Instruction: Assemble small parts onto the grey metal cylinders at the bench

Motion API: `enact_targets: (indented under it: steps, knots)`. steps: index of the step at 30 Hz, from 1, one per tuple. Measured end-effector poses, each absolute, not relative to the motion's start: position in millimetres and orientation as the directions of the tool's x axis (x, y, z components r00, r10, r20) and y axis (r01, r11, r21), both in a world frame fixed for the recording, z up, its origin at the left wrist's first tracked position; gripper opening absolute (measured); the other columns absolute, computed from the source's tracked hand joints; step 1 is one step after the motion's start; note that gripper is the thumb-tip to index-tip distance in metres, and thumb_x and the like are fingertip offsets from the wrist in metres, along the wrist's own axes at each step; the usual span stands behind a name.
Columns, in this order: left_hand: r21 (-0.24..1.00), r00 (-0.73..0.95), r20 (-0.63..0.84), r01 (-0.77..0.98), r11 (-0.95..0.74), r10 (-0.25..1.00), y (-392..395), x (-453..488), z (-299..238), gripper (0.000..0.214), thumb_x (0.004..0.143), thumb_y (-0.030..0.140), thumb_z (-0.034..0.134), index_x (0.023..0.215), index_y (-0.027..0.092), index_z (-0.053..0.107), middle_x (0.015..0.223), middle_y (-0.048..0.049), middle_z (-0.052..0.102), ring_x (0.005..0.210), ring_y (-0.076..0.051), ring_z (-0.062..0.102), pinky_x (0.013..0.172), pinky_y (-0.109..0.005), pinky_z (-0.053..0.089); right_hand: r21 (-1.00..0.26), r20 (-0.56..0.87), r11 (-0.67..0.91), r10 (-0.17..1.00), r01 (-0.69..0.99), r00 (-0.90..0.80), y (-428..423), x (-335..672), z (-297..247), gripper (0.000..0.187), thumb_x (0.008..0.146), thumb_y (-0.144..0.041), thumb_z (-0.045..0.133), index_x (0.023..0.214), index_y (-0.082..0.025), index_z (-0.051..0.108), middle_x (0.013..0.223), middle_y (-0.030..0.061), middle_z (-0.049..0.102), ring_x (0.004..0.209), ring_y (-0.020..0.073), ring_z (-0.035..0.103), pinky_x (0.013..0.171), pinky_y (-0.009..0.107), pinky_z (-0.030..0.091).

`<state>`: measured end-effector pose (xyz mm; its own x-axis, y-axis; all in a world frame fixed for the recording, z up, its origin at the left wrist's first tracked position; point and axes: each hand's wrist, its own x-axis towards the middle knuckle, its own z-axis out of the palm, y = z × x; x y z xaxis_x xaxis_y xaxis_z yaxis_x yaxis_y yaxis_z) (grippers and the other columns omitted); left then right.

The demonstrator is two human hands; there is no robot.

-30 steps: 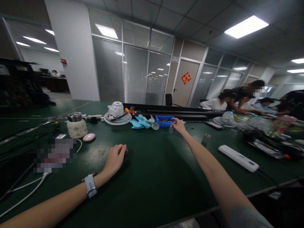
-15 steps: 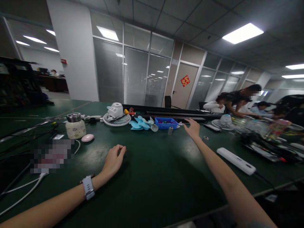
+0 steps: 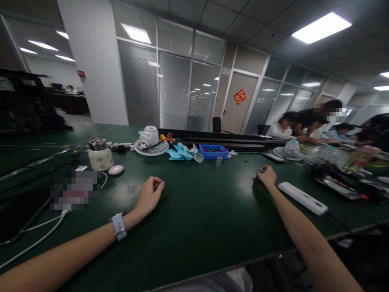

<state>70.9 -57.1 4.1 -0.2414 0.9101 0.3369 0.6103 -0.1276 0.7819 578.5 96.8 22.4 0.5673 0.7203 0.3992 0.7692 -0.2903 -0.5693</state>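
The right hand (image 3: 266, 176) is closing around a small grey cylindrical metal part (image 3: 261, 169) right of the frame's centre, its fingers curled on the piece above the dark green table top (image 3: 194, 219). Just to the right of that hand, a long white power strip (image 3: 302, 197) is lying flat. The left hand (image 3: 149, 195) is resting on the table left of centre, fingers loosely curled and holding nothing, a pale blue wristwatch (image 3: 119, 226) sitting on its wrist. Towards the upper middle, a blue plastic parts tray (image 3: 213, 152) is standing beside light blue plastic fan blades (image 3: 181, 153) and a white round fan grille (image 3: 151, 148).
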Motion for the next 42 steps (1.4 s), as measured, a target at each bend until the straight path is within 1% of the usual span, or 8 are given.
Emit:
enact_targets:
  steps: [2, 5, 8, 10, 14, 20, 35, 42]
  knots:
    - [0.782, -0.236, 0.344, 0.608, -0.138, 0.909, -57, 71, 3, 0.031, 0.081, 0.047, 0.048, 0.092, 0.019, 0.055, 0.095, -0.0068, 0.063, 0.089, -0.023, 0.062, 0.077, -0.036, 0.048, -0.584, 0.452, -0.167, 0.746, 0.794, 0.489, 95, 552, 27, 0.051, 0.071, -0.032, 0.07, 0.118, -0.018, 0.057, 0.101, 0.0128, 0.069, 0.098, 0.0278, 0.065, 0.089, 0.041, 0.048]
    - [0.771, -0.211, 0.366, 0.614, -0.169, 0.906, -59, 72, 3, 0.029, 0.082, 0.045, 0.051, 0.095, 0.019, 0.056, 0.098, -0.0073, 0.063, 0.092, -0.022, 0.061, 0.078, -0.035, 0.048, -0.632, 0.524, 0.2, 0.822, 0.748, 0.223, 85, 481, 32, 0.056, 0.066, -0.036, 0.074, 0.117, -0.019, 0.055, 0.093, 0.0077, 0.069, 0.086, 0.024, 0.067, 0.084, 0.041, 0.052]
    - [0.744, -0.165, 0.423, 0.625, -0.237, 0.891, -63, 73, 5, 0.03, 0.083, 0.042, 0.052, 0.101, 0.019, 0.056, 0.105, -0.008, 0.063, 0.097, -0.022, 0.06, 0.079, -0.035, 0.048, -0.734, 0.512, 0.515, 0.848, 0.443, -0.137, 58, 392, 34, 0.064, 0.065, -0.038, 0.076, 0.12, -0.019, 0.051, 0.092, 0.0055, 0.068, 0.083, 0.0208, 0.068, 0.079, 0.038, 0.055]
    - [0.718, -0.11, 0.457, 0.632, -0.292, 0.883, -68, 75, 9, 0.031, 0.085, 0.042, 0.053, 0.107, 0.02, 0.056, 0.11, -0.0081, 0.064, 0.102, -0.022, 0.059, 0.081, -0.036, 0.047, -0.75, 0.504, 0.594, 0.798, 0.291, -0.332, 33, 340, 35, 0.064, 0.066, -0.035, 0.077, 0.121, -0.018, 0.049, 0.092, 0.005, 0.069, 0.086, 0.0197, 0.068, 0.085, 0.039, 0.054]
    - [0.673, -0.039, 0.531, 0.627, -0.393, 0.846, -74, 80, 15, 0.034, 0.086, 0.04, 0.055, 0.115, 0.022, 0.054, 0.116, -0.0077, 0.065, 0.11, -0.022, 0.059, 0.089, -0.039, 0.046, -0.751, 0.523, 0.649, 0.696, 0.119, -0.492, -7, 274, 33, 0.065, 0.066, -0.028, 0.078, 0.123, -0.018, 0.048, 0.093, 0.0037, 0.068, 0.092, 0.0184, 0.067, 0.092, 0.038, 0.052]
    - [0.707, -0.041, 0.567, 0.536, -0.461, 0.823, -77, 84, 20, 0.049, 0.086, 0.037, 0.059, 0.13, 0.024, 0.041, 0.113, -0.0085, 0.069, 0.115, -0.022, 0.061, 0.094, -0.039, 0.047, -0.755, 0.517, 0.653, 0.653, 0.065, -0.553, -18, 252, 14, 0.064, 0.07, -0.025, 0.075, 0.126, -0.019, 0.044, 0.092, 0.0017, 0.068, 0.089, 0.0179, 0.068, 0.088, 0.037, 0.053]
    - [0.794, -0.188, 0.564, 0.391, -0.465, 0.804, -67, 78, 35, 0.048, 0.076, 0.036, 0.07, 0.113, 0.022, 0.044, 0.092, -0.0053, 0.072, 0.097, -0.022, 0.07, 0.092, -0.042, 0.051, -0.619, 0.461, 0.703, 0.687, 0.351, -0.562, -24, 256, 4, 0.065, 0.079, -0.036, 0.069, 0.134, -0.026, 0.036, 0.107, 0.0049, 0.067, 0.09, 0.0198, 0.067, 0.081, 0.036, 0.052]
    - [0.83, -0.014, 0.242, 0.52, -0.2, 0.97, -71, 61, 13, 0.054, 0.076, 0.034, 0.069, 0.124, 0.022, 0.047, 0.103, -0.0098, 0.073, 0.102, -0.025, 0.068, 0.09, -0.044, 0.053, -0.623, 0.461, 0.712, 0.669, 0.325, -0.583, -26, 255, 5, 0.053, 0.081, -0.041, 0.067, 0.127, -0.025, 0.045, 0.11, 0.0064, 0.066, 0.092, 0.0211, 0.067, 0.081, 0.037, 0.053]
